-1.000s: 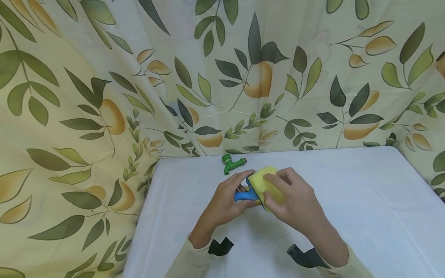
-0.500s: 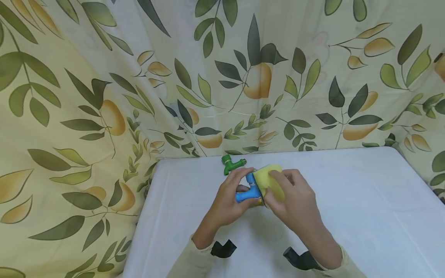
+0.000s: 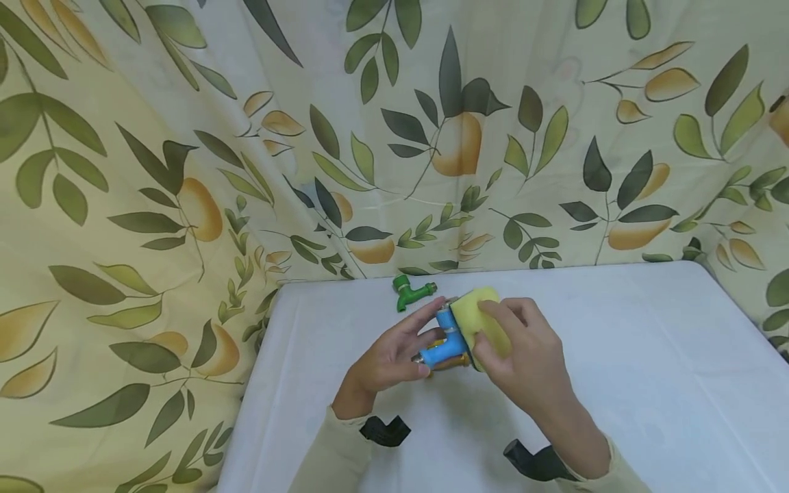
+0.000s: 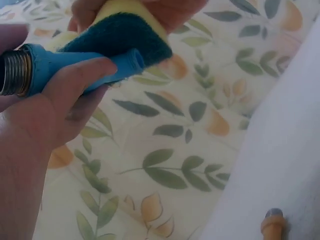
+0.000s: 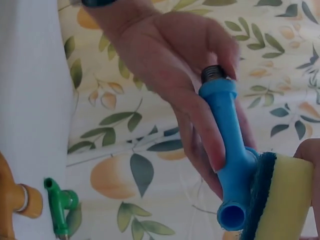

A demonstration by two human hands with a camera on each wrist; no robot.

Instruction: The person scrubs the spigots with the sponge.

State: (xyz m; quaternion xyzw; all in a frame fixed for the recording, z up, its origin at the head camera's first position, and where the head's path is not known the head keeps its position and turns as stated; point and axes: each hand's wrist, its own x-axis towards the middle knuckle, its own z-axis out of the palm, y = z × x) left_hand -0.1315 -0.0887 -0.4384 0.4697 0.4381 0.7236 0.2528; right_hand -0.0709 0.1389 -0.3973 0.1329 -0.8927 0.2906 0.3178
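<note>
My left hand (image 3: 385,359) holds a blue plastic tap (image 3: 448,346) above the table, thumb near its threaded metal end and fingers along the far side. A yellow sponge (image 3: 477,322) is gripped by my right hand (image 3: 533,356), fingertips pressing into its soft face. Its dark green scouring side (image 4: 120,37) lies against the blue tap, as both wrist views show. The tap's open spout faces the right wrist camera. Below the hands an orange tap (image 3: 459,361) is partly hidden. Behind them a green tap (image 3: 409,292) lies on the table.
A white-covered table (image 3: 647,356) spreads under the hands. Leaf-and-fruit patterned curtain (image 3: 296,205) hangs along its back and left sides. Black wrist mounts (image 3: 385,431) stick out from both sleeves.
My left hand has shifted its grasp on the blue tap, thumb now at the threaded end, so more of the tap shows. The sponge has moved slightly right along with my right hand.
</note>
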